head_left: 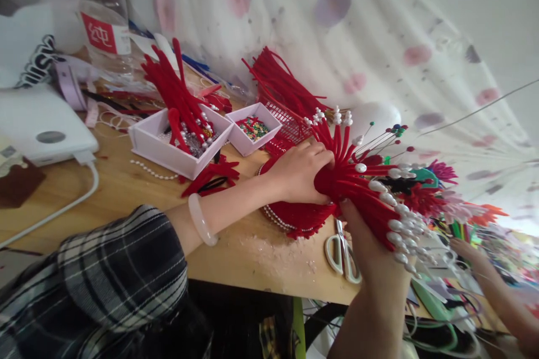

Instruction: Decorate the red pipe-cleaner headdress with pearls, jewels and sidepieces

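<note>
A bundle of red fuzzy stems is held above the wooden table, near its front edge. The stems are gathered into a thick base and tipped with glossy white beads, several clustered together. The base faces the left hand; the long axis runs from there toward the lower right, while other stems fan upward. The left hand curls its fingers closely around the base. The right hand has its thumb against the stems just below the base; its other fingers are hidden, so how far they close cannot be told. Scissors lie just beside the right hand, and a beaded red piece sits under the left. Colored pins crowd the far side; scrap-strewn wood offers some room between the left forearm and the front edge.
</note>
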Tool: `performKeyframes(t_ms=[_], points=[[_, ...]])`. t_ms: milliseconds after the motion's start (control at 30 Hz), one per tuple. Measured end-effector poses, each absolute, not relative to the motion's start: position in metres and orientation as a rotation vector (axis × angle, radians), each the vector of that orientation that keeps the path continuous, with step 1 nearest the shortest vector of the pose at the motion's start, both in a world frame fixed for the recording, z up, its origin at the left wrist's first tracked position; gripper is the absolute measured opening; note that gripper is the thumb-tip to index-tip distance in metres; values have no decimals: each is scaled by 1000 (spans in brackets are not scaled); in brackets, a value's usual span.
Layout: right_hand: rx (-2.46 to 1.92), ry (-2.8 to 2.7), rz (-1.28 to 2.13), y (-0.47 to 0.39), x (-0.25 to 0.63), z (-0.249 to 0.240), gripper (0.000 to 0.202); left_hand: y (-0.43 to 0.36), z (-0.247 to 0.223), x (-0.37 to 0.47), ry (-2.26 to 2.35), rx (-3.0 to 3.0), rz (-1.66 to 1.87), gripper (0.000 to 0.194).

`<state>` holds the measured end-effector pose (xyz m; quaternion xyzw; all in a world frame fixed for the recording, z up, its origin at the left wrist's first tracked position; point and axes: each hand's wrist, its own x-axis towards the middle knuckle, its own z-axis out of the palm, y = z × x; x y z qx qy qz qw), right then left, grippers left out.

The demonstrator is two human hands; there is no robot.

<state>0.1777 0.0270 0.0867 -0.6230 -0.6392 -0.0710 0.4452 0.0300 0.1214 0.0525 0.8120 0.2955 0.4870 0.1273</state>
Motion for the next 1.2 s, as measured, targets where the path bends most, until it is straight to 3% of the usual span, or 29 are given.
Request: performKeyframes(t_ms=[300,467,900,1200], points=[[-1546,-1585,-200,30,180,86,24,119,50,31,879,2384,1440,39],[-1601,-1571,-373,31,177,87,26,119,49,28,849,2378,1409,44],[-1585,-1503,-187,28,171,85,31,118,49,27,826,2373,1435,39],[-1555,-1578,-202,28,176,85,21,115,51,26,853,2416,1382,45]])
